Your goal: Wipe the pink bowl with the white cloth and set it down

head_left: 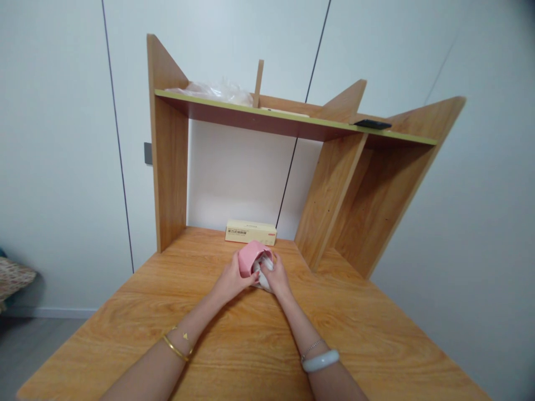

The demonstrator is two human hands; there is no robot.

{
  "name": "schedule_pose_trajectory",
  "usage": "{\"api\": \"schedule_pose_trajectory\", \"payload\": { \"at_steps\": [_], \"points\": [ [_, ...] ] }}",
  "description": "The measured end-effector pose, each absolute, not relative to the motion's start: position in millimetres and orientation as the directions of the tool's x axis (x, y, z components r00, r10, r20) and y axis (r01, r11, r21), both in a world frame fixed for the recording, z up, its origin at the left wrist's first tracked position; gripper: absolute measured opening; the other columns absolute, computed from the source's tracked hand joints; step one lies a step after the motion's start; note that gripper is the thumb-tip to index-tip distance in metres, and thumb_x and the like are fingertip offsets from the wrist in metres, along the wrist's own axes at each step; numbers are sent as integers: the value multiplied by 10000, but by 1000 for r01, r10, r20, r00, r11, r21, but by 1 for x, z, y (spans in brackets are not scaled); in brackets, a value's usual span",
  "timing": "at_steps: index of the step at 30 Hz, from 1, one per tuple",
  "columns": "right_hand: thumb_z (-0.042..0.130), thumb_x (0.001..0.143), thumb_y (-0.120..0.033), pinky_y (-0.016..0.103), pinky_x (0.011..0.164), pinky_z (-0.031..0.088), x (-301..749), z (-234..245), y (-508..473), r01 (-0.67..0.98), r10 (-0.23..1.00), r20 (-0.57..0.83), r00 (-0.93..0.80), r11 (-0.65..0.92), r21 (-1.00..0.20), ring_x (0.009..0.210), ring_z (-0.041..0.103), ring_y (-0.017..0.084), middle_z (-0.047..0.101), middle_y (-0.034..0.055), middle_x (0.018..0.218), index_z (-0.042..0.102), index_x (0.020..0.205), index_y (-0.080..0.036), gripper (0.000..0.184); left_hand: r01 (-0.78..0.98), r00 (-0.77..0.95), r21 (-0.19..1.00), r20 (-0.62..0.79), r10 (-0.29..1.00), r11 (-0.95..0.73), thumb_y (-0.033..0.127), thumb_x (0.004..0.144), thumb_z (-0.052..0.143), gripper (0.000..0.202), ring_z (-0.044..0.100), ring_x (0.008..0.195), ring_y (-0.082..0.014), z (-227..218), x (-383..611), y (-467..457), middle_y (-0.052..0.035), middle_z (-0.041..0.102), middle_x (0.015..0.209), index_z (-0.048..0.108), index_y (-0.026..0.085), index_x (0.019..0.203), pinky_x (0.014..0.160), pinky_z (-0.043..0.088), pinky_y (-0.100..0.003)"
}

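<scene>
A pink container (pixel 249 256) is tipped on its side above the desk, its opening turned toward me and to the right. My left hand (pixel 234 278) is closed around its left side and lower rim. White, crumpled, thin material (pixel 264 281), like plastic or film, sits in the opening and hangs out below it. My right hand (pixel 276 274) has its fingers at the mouth of the container, closed on this white material. Some of the right fingertips are hidden inside the opening.
Behind the container, a long yellow box (pixel 251 233) with printed text stands on the wooden desk (pixel 234 345). A wooden shelf unit (pixel 171 167) rises at the back. Its upper board carries a clear plastic bag (pixel 217 93) and a dark flat object (pixel 373 124).
</scene>
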State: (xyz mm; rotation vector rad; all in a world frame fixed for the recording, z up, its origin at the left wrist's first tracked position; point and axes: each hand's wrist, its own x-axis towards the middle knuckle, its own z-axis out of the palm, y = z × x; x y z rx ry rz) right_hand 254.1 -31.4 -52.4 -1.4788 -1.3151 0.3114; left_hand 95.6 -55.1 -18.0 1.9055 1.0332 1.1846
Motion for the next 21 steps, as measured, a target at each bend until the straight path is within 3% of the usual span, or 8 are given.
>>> {"api": "schedule_pose_trajectory", "payload": {
  "at_steps": [4,9,14,16,21],
  "points": [
    [599,659,-285,286,640,454,249,-36,-42,612,822,387,417,61,-789,762,622,225,646,105,871,275,1310,-92,752,475,220,774,356,908,-418,370,647,667,655,607,922,-260,-9,95,-60,-105,636,1007,382,151,1194,743,469,-317],
    [505,761,-285,283,598,414,248,-14,-58,786,798,468,380,-12,-618,680,611,229,641,59,741,181,1377,-149,709,619,276,663,318,907,-421,496,635,642,666,622,895,-286,-1,94,-69,-108,656,970,433,160,1171,674,468,-302],
    [473,786,-290,300,713,415,253,-16,-58,856,785,561,263,78,-510,854,596,223,626,88,962,146,1387,-187,692,661,276,634,291,916,-401,473,654,625,634,620,913,-283,3,98,-75,-119,654,997,442,152,1169,678,463,-290],
    [476,784,-347,316,725,420,253,-19,-55,847,810,495,314,-3,-532,900,591,242,617,123,1016,150,1384,-152,711,666,266,635,288,920,-391,454,660,623,619,617,926,-278,2,98,-75,-114,652,1009,437,159,1172,692,462,-288],
    [479,728,-534,393,747,424,249,-25,-53,809,896,167,412,-275,-520,943,590,311,618,194,1035,239,1348,-87,801,676,256,633,279,926,-378,422,664,621,640,610,944,-271,-3,98,-71,-119,646,1020,401,153,1201,703,460,-284]
  ]
}}
